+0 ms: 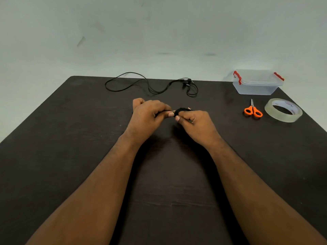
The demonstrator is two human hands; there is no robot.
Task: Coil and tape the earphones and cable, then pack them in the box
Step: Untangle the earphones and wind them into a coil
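Both hands point(150, 114) point(195, 123) pinch black cable point(182, 110) — seemingly coiled — above table point(70, 121).

earphones point(152, 84) behind hands, scissors point(253, 110) left of tape point(283, 110)

**Both hands meet over the middle of the counter**

Two bare forearms reach forward from the near edge of the counter and come together toward its centre. The left hand point(147, 114) has its fingers curled, and its thumb points to the right. The right hand point(192, 122) is also curled, its thumb tip close to the left thumb. Both hands pinch the black cable point(182, 110), which is wound around the right fingers. The wrists are slightly raised.
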